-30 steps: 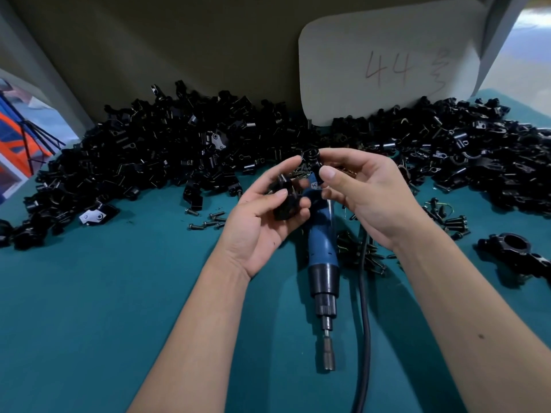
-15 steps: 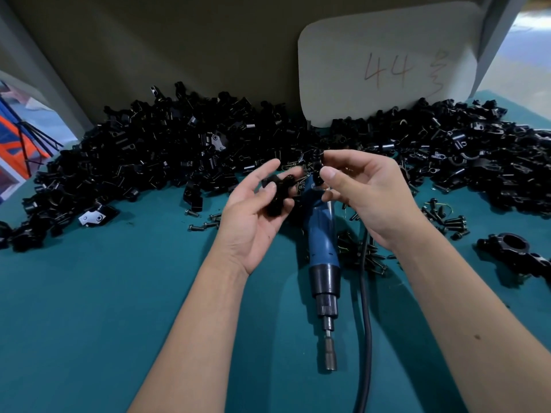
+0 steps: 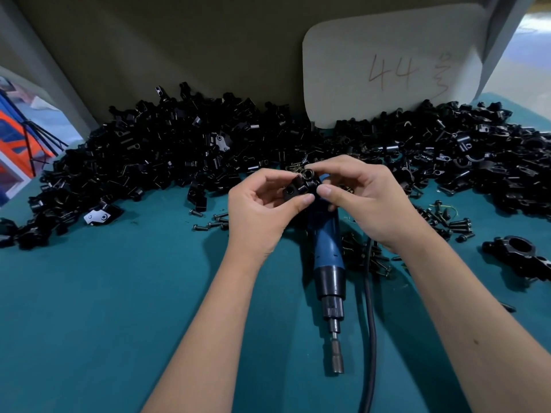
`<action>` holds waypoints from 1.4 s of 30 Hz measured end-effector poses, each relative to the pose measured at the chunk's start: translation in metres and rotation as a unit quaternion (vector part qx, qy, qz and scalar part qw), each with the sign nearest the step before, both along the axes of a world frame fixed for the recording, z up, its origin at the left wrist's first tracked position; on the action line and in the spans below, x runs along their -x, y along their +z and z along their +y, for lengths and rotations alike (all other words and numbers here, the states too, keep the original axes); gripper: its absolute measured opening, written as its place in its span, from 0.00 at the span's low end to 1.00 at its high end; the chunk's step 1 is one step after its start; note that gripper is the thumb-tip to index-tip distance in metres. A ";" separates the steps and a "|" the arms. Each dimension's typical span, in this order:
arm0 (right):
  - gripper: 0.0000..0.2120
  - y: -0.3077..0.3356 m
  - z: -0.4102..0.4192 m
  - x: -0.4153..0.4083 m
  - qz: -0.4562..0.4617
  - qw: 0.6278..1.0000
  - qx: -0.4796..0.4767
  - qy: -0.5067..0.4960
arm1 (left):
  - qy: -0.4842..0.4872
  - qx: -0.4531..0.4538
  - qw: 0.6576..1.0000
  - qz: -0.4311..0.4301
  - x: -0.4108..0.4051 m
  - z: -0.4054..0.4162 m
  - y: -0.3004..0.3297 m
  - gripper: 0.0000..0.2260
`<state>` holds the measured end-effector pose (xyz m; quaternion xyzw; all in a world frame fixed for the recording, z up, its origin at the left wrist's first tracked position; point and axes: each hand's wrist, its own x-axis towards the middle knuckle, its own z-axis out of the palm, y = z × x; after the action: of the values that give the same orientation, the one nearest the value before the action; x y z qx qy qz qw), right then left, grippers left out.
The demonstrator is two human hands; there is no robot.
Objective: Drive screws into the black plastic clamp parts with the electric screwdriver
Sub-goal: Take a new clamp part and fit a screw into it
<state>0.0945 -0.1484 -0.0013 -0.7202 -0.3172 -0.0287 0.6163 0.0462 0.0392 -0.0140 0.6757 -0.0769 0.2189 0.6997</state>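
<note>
Black clamp parts (image 3: 179, 162) heap on a teal table (image 3: 89, 308); the screwdriver (image 3: 329, 257) is blue (black collar).

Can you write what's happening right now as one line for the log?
left hand: holds black clamp part | right hand: pinches same part | electric screwdriver: lying on table, untouched | screws: not yet driven

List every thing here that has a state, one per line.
left hand: gripping the clamp part
right hand: pinching the same part
clamp part: held up between both hands
electric screwdriver: lying on the table, unheld
cable: trailing on the table
finished clamp: lying at right
</note>
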 end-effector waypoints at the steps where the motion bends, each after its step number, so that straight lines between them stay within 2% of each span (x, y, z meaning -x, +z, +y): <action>1: 0.15 0.000 0.000 0.000 0.000 1.000 0.000 0.002 | 0.001 -0.004 1.000 0.005 -0.001 0.000 -0.001 0.15; 6: 0.15 0.003 0.001 0.002 0.014 1.000 -0.010 -0.005 | -0.004 0.004 1.000 0.010 -0.001 0.001 0.000 0.13; 13: 0.12 0.010 -0.003 0.006 0.057 0.997 -0.044 0.012 | -0.034 0.105 0.993 0.039 -0.001 -0.012 -0.001 0.13; 17: 0.12 0.012 -0.006 0.005 0.055 0.998 -0.035 0.013 | -0.051 0.165 0.982 0.079 -0.002 -0.018 -0.001 0.18; 22: 0.13 0.012 -0.005 0.005 0.048 0.997 -0.053 0.002 | -0.104 0.212 0.966 0.108 0.002 -0.023 0.006 0.09; 26: 0.15 0.016 -0.008 0.006 0.039 0.999 -0.032 0.003 | -0.106 0.235 0.958 0.122 0.005 -0.025 0.008 0.14; 28: 0.16 0.020 -0.010 0.008 0.054 0.998 -0.025 0.015 | -0.116 0.223 0.961 0.116 0.005 -0.025 0.008 0.11; 30: 0.19 0.028 -0.016 0.011 0.085 0.996 0.021 0.015 | -0.119 0.221 0.962 0.110 0.006 -0.024 0.008 0.09; 32: 0.20 0.040 -0.031 0.009 0.106 0.984 0.140 -0.011 | -0.105 0.224 0.962 0.115 0.006 -0.023 0.008 0.11; 33: 0.16 0.046 -0.042 0.007 0.106 0.968 0.227 -0.022 | -0.096 0.222 0.963 0.120 0.006 -0.023 0.007 0.12; 35: 0.05 0.056 -0.063 0.004 0.128 0.910 0.395 -0.017 | -0.088 0.227 0.961 0.129 0.006 -0.023 0.006 0.09; 37: 0.06 0.056 -0.071 0.006 0.183 0.849 0.496 -0.002 | -0.082 0.246 0.957 0.134 0.006 -0.021 0.006 0.07; 39: 0.08 0.051 -0.064 0.011 0.214 0.829 0.517 -0.009 | -0.074 0.259 0.953 0.136 0.007 -0.021 0.007 0.09; 42: 0.16 0.045 -0.045 0.013 0.212 0.838 0.502 -0.018 | -0.063 0.268 0.952 0.136 0.007 -0.021 0.008 0.08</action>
<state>0.0815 -0.1935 0.0433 -0.9249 -0.1364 0.2767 0.2222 0.0394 0.0185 -0.0057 0.4801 0.0380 0.0924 0.8715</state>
